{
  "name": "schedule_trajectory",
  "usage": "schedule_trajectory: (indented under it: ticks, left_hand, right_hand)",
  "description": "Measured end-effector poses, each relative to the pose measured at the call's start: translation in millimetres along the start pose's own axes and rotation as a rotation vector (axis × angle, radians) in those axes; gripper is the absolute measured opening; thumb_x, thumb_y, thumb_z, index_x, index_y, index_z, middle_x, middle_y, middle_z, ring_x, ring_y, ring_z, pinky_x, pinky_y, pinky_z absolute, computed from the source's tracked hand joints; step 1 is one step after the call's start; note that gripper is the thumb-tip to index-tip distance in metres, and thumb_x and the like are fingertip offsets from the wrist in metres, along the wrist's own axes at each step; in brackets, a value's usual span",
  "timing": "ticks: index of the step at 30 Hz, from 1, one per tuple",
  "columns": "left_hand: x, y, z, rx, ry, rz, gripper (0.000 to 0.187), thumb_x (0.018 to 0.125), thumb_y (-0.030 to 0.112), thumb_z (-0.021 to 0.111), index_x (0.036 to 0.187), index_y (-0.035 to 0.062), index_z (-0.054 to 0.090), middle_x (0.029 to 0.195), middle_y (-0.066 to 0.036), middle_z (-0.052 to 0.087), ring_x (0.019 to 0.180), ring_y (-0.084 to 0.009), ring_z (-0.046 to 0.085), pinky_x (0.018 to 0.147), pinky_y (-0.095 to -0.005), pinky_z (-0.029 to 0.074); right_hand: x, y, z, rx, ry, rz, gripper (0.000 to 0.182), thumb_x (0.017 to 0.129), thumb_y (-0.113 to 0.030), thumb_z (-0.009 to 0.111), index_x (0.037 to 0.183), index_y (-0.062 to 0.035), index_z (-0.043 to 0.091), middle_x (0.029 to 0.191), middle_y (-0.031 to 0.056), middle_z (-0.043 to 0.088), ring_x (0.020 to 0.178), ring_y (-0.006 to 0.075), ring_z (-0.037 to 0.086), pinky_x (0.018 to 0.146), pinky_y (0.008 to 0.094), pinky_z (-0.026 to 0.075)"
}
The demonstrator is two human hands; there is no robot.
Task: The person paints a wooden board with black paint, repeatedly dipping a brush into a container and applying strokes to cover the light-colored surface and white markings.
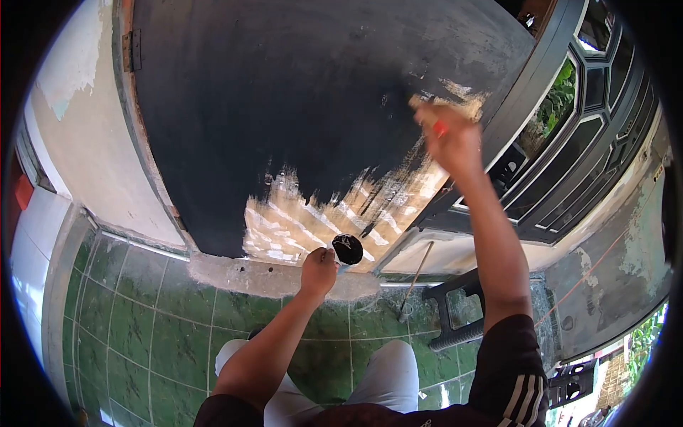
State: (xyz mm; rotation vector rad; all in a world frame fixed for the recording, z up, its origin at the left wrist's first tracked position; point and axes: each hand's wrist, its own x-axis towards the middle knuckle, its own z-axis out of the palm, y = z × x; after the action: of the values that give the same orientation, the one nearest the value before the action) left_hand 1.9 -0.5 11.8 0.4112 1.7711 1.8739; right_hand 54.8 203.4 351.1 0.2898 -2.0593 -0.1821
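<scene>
My left hand [319, 272] is closed on the side of a small cup of black paint [348, 249], held in front of the door's lower part. My right hand [452, 139] grips a paintbrush [424, 108] with a light handle and a red mark, against the right part of the door. Motion blurs the brush, and its bristles are hard to make out. Black paint covers most of the door [249, 99]. Along its lower edge and right side, bare tan wood [299, 220] with white diagonal streaks shows.
A dark plastic stool [455, 320] stands on the green tiled floor [178, 327] at the right. Near it a thin stick [417, 277] leans against the wall. Dark-framed window panels [569, 135] are at the right, and a hinge [131, 50] is at the door's upper left.
</scene>
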Motion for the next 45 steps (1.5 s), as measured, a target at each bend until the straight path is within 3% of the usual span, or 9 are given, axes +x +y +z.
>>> schedule_trajectory:
  ticks: [4,9,14,19,26,32,40,43,45]
  left_hand:
    - [4.2,-4.5,2.2,0.023,-0.022,-0.006,0.029,0.108,0.021,0.055,0.098,-0.0045,0.066,0.085,-0.01,0.065,0.075,-0.0169,0.068,0.071,-0.0301,0.057]
    - [1.2,-0.4,7.0,-0.004,-0.017,-0.023,0.029,0.108,0.02,0.055,0.1,-0.0049,0.066,0.085,-0.01,0.065,0.076,-0.0169,0.068,0.071,-0.0299,0.058]
    - [2.9,-2.4,7.5,-0.03,-0.024,-0.021,0.027,0.108,0.02,0.056,0.103,-0.0047,0.066,0.086,-0.009,0.065,0.077,-0.0172,0.069,0.071,-0.03,0.058]
    - [4.9,-2.0,7.4,-0.019,-0.003,-0.043,0.026,0.108,0.021,0.057,0.101,-0.0031,0.066,0.086,-0.009,0.065,0.078,-0.0174,0.069,0.073,-0.03,0.058]
    - [8.0,-7.2,4.2,-0.008,-0.004,-0.049,0.027,0.108,0.021,0.057,0.101,-0.0032,0.066,0.086,-0.01,0.065,0.079,-0.0176,0.068,0.075,-0.0302,0.058]
    - [9.3,-17.4,10.3,-0.02,0.048,0.016,0.035,0.106,0.026,0.055,0.087,-0.0016,0.066,0.074,-0.013,0.069,0.068,-0.0246,0.068,0.066,-0.0405,0.05]
    - [0.0,-4.6,5.4,0.015,-0.01,-0.023,0.028,0.109,0.02,0.056,0.098,-0.0042,0.065,0.085,-0.01,0.065,0.078,-0.0167,0.069,0.072,-0.0304,0.058]
    - [-2.5,-3.4,3.7,0.022,-0.009,-0.017,0.028,0.109,0.02,0.057,0.098,-0.0042,0.065,0.085,-0.01,0.066,0.077,-0.0165,0.069,0.072,-0.0306,0.058]
    - [-2.9,-2.0,3.5,0.026,-0.004,-0.018,0.028,0.109,0.021,0.057,0.099,-0.004,0.065,0.086,-0.01,0.066,0.077,-0.0165,0.069,0.072,-0.0307,0.058]
  right_hand:
    - [29.9,11.5,-13.7,-0.336,0.421,-0.106,0.024,0.081,0.0,0.08,0.105,-0.0043,0.076,0.102,0.0114,0.078,0.089,0.0313,0.076,0.077,0.0389,0.062]
    - [-80.3,-13.5,62.4,-0.185,-0.122,-0.294,0.04,0.07,0.001,0.068,0.11,0.0025,0.072,0.104,0.0156,0.073,0.083,0.0258,0.07,0.077,0.0406,0.058]
    - [-109.3,-43.4,71.3,0.374,-0.726,0.238,0.015,0.087,-0.004,0.071,0.1,-0.0026,0.08,0.094,0.0152,0.078,0.079,0.0268,0.074,0.077,0.0382,0.06]
    - [-34.4,21.2,52.7,0.404,-0.434,0.603,0.014,0.094,-0.013,0.077,0.104,-0.0044,0.081,0.095,0.0121,0.081,0.084,0.0184,0.078,0.077,0.0315,0.06]
    - [73.1,7.3,-26.5,0.036,-0.245,0.447,0.014,0.095,-0.013,0.076,0.104,-0.004,0.08,0.093,0.0141,0.079,0.081,0.0175,0.076,0.073,0.0314,0.059]
    - [52.9,21.5,-21.0,-0.298,0.407,-0.243,0.022,0.085,-0.003,0.079,0.107,-0.0039,0.079,0.099,0.0104,0.077,0.08,0.0275,0.073,0.073,0.0384,0.06]
    - [-127.1,-29.9,90.1,-0.17,-0.076,-0.186,0.026,0.079,0.001,0.077,0.104,0.0004,0.077,0.103,0.0172,0.075,0.08,0.0291,0.072,0.075,0.0383,0.059]
    - [-145.6,-54.0,95.1,0.049,-0.499,-0.082,0.018,0.083,0.0,0.075,0.101,-0.001,0.079,0.098,0.0165,0.077,0.077,0.0297,0.074,0.072,0.0393,0.06]
    - [-124.3,-46.3,86.8,0.303,-0.467,0.128,0.015,0.086,-0.002,0.074,0.099,-0.0024,0.08,0.095,0.0156,0.078,0.08,0.0301,0.076,0.073,0.0386,0.061]
